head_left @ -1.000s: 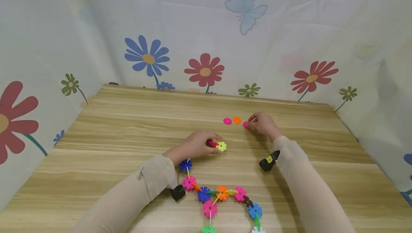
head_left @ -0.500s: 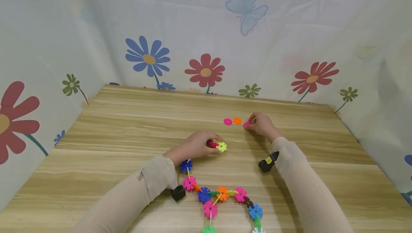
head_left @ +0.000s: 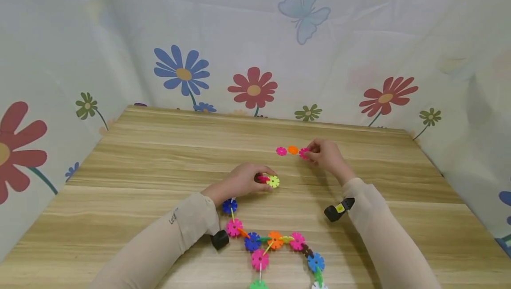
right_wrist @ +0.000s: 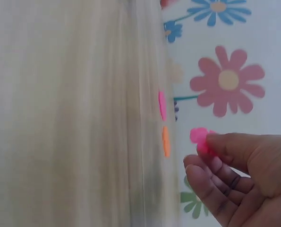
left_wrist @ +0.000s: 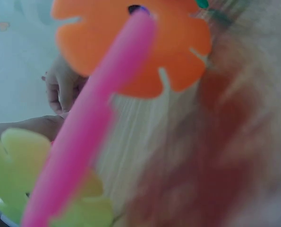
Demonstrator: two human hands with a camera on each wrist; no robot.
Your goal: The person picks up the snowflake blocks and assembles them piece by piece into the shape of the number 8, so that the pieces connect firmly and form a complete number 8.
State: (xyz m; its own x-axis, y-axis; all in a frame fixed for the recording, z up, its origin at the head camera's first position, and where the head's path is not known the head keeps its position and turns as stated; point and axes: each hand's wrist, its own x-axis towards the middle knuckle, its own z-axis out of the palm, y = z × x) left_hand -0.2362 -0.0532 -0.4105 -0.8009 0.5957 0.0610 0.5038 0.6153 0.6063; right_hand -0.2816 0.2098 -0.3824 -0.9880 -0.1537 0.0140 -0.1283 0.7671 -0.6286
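My left hand (head_left: 245,180) holds a short string of flower-shaped interlocking discs above the table, between thumb and fingers. A yellow disc (head_left: 273,181) sticks out past the fingertips, with a pink disc (head_left: 262,179) beside it. In the left wrist view, an orange disc (left_wrist: 131,52), a pink disc seen edge-on (left_wrist: 74,146) and a yellow disc (left_wrist: 22,165) are close to the camera. My right hand (head_left: 328,154) pinches a single pink disc (right_wrist: 201,138) between thumb and fingertips. To its left, a pink disc (head_left: 281,151) and an orange disc (head_left: 293,150) lie on the table.
A longer linked chain of colored discs (head_left: 275,240) lies at the table's front, running past the lower frame edge. Its blue disc (head_left: 229,206) is just below my left wrist. A flower-printed curtain (head_left: 255,36) borders the wooden table (head_left: 179,147).
The pink disc in my right hand has come up off the table and shows more of its face. My right wrist has turned slightly and shifted right. My left hand stays in place.
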